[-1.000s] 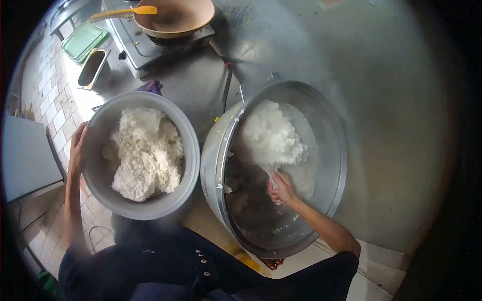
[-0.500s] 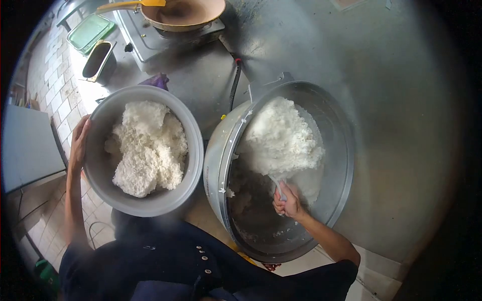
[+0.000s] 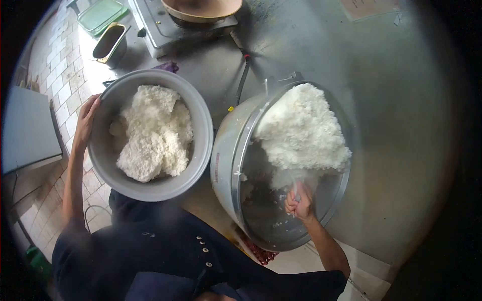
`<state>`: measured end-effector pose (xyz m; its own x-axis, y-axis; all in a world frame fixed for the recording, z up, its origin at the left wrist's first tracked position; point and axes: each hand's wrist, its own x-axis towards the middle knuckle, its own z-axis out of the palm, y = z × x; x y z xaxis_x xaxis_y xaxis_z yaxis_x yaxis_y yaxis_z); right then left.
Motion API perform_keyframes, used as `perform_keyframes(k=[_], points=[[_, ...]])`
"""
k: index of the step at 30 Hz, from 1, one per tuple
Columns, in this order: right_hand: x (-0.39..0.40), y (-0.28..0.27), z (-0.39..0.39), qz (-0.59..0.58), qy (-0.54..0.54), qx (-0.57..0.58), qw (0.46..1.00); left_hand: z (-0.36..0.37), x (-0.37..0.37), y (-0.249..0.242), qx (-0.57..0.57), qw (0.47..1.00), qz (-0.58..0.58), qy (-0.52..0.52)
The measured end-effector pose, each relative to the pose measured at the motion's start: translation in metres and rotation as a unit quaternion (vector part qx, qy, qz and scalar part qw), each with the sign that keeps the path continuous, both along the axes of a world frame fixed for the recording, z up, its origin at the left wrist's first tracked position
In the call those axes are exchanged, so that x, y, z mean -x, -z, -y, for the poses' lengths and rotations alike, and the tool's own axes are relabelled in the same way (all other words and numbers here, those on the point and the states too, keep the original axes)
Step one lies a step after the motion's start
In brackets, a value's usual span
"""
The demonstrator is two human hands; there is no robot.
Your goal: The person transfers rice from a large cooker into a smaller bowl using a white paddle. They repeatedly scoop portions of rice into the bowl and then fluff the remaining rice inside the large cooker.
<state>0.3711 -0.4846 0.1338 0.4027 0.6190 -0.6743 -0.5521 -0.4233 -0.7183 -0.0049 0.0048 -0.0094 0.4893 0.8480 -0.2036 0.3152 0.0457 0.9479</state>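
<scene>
My left hand (image 3: 89, 116) grips the left rim of a round grey pot (image 3: 201, 145), which holds large clumps of white cooked rice (image 3: 155, 135). To its right stands a wide, deep metal cooker (image 3: 228, 145), tilted toward me. Inside it, my right hand (image 3: 300, 201) is closed round the light-coloured handle of a rice paddle (image 3: 296, 188). A big mound of rice (image 3: 304, 128) rises just beyond that hand, and it hides the paddle's blade. Loose grains stick to the cooker's inner wall and rim. Steam blurs the area near my right hand.
A stove (image 3: 175, 35) with a pan (image 3: 201, 9) on it stands at the back. Left of it are a metal container (image 3: 111, 46) and a green glass-like tray (image 3: 100, 17). A dark hose (image 3: 243, 78) runs between stove and cooker. Purple cloth (image 3: 168, 66) lies behind the pot.
In the cooker, the rice mound has lifted and shifted right with my right hand and the paddle. The cooker looks more tilted. My left hand stays on the pot's rim; the view has shifted slightly.
</scene>
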Motion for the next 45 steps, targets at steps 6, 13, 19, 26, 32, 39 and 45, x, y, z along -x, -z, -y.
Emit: perform_keyframes(k=[6,13,19,26,32,39,45], points=[[0.034,-0.060,-0.013,0.050,0.001,0.012,0.999,-0.006,0.003,0.015,0.015,0.998,0.051,0.034],[0.141,-0.111,-0.083,0.044,0.011,0.077,0.996,0.001,-0.002,0.006,0.114,0.986,0.121,-0.023],[0.278,-0.030,-0.175,-0.125,0.086,0.141,0.978,-0.006,-0.004,0.033,0.200,0.942,0.265,0.053],[0.358,0.029,-0.198,0.337,-0.028,0.314,0.887,-0.025,0.005,0.013,0.091,0.977,0.147,0.123],[0.378,-0.020,-0.236,0.505,0.278,0.226,0.785,-0.018,-0.002,0.023,0.118,0.964,0.198,0.135],[0.334,0.061,-0.285,0.513,0.512,-0.021,0.689,-0.032,-0.001,0.022,0.077,0.960,0.184,0.195],[0.341,-0.006,-0.291,0.453,0.452,-0.446,0.626,-0.084,-0.046,0.025,0.184,0.930,0.148,0.283]])
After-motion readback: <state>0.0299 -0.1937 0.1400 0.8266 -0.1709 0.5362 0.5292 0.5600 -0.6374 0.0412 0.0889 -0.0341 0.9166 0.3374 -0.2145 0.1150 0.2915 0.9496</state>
